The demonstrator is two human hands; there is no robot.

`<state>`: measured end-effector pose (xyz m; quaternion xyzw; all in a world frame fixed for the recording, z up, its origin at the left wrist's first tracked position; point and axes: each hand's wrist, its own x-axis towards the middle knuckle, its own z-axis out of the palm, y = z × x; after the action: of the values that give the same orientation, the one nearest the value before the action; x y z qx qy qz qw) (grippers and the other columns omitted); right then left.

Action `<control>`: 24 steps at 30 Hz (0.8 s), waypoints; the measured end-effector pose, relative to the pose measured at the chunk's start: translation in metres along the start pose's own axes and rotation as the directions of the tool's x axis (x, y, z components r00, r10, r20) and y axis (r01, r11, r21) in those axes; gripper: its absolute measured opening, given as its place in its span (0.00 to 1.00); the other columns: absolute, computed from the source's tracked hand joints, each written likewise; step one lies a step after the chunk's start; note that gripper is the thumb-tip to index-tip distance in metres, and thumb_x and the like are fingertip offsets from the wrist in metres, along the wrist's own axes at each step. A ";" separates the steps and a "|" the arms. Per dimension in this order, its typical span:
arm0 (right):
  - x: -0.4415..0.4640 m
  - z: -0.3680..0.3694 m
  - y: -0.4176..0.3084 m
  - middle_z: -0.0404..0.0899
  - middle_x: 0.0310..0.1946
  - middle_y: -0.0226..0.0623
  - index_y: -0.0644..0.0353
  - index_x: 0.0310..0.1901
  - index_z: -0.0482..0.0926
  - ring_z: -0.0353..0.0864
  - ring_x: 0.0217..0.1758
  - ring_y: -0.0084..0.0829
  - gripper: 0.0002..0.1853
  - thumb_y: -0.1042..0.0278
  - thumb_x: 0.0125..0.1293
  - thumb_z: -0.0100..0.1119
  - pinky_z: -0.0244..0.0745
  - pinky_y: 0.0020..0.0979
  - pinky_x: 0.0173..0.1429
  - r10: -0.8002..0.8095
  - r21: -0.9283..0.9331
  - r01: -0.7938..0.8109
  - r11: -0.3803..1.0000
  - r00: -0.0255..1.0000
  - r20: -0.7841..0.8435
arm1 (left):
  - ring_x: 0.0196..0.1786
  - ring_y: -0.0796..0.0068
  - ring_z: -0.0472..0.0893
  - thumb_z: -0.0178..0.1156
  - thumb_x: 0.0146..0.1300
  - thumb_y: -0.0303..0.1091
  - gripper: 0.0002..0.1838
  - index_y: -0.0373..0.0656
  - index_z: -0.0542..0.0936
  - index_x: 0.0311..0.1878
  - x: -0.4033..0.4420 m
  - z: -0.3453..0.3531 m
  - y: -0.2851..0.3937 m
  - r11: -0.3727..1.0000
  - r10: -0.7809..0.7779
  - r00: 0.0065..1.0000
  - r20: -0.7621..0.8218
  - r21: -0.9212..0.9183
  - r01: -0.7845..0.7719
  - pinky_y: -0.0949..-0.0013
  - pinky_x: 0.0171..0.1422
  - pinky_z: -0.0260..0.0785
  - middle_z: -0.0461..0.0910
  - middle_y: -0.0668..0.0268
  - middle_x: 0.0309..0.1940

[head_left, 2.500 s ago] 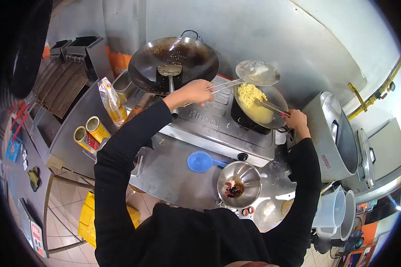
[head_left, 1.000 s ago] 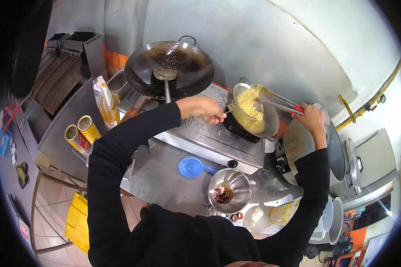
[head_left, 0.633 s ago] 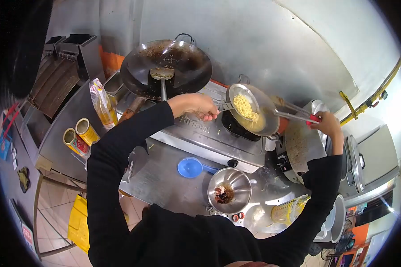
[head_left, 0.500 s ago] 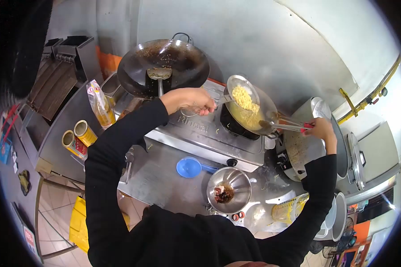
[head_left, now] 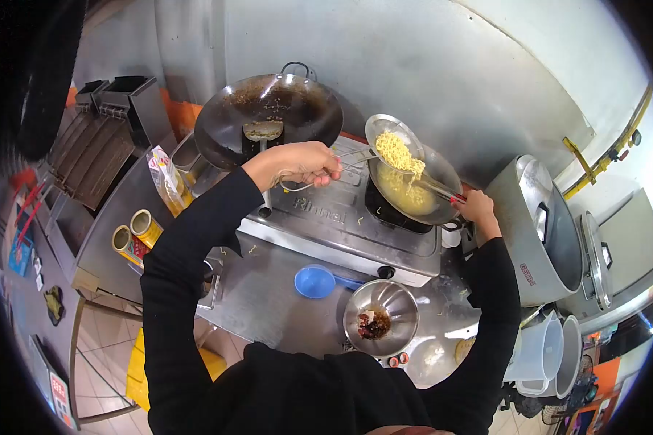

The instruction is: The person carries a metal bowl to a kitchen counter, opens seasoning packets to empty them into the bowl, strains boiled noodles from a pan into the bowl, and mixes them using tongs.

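Note:
My left hand (head_left: 301, 164) is closed round the wire handle of a strainer (head_left: 377, 130). Yellow noodles (head_left: 395, 151) lie in the strainer, which is tilted over a smaller wok (head_left: 446, 176) on the stove's right burner. Some noodles hang over its edge towards the yellowish liquid in that wok. My right hand (head_left: 477, 210) grips red-handled tongs (head_left: 440, 188), their tips down at the wok by the noodles; whether they pinch any is unclear. Behind my left hand sits a large dark wok (head_left: 301, 109) with a spatula (head_left: 263, 131) in it.
In front of the gas stove (head_left: 305, 230) are a blue ladle (head_left: 314, 281) and a steel bowl (head_left: 363, 313) with dark sauce. A large lidded pot (head_left: 519, 254) stands close by my right arm. Cans (head_left: 145, 227) and a bottle (head_left: 170, 187) are at the left.
My right hand and the tongs have moved left and inward, bringing the tips closer to the noodles. More noodles now trail from the strainer's edge. My view has shifted slightly.

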<state>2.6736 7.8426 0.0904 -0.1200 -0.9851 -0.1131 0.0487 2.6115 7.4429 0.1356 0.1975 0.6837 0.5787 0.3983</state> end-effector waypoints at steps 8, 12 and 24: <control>-0.014 0.012 0.001 0.76 0.23 0.45 0.56 0.29 0.78 0.77 0.30 0.44 0.17 0.50 0.49 0.54 0.70 0.40 0.35 0.028 0.047 -0.020 0.999 0.982 -0.187 | 0.16 0.87 0.69 0.51 0.52 0.28 0.03 0.40 0.68 0.25 -0.017 0.003 0.002 0.999 0.027 0.998 -0.052 -0.041 -0.029 0.83 0.16 0.60 0.71 0.70 0.19; -0.038 0.003 0.015 0.76 0.24 0.45 0.56 0.30 0.77 0.76 0.30 0.46 0.17 0.50 0.50 0.53 0.69 0.41 0.35 0.134 0.137 -0.102 0.985 0.961 -0.244 | 0.15 0.86 0.69 0.51 0.55 0.29 0.06 0.40 0.64 0.33 -0.016 -0.002 -0.005 1.000 -0.010 1.000 -0.004 -0.029 0.010 0.84 0.16 0.62 0.71 0.69 0.22; -0.069 -0.085 0.032 0.76 0.24 0.45 0.52 0.35 0.78 0.76 0.32 0.46 0.18 0.47 0.51 0.53 0.69 0.39 0.36 0.276 0.274 -0.189 0.943 0.903 -0.328 | 0.17 0.86 0.69 0.51 0.51 0.28 0.04 0.40 0.69 0.29 0.023 0.019 -0.014 0.997 -0.065 0.994 0.086 0.036 0.062 0.86 0.15 0.57 0.71 0.70 0.22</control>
<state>2.7544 7.8369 0.1714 -0.2079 -0.9439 -0.0087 0.2565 2.6146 7.4683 0.1153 0.2074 0.6814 0.5450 0.4424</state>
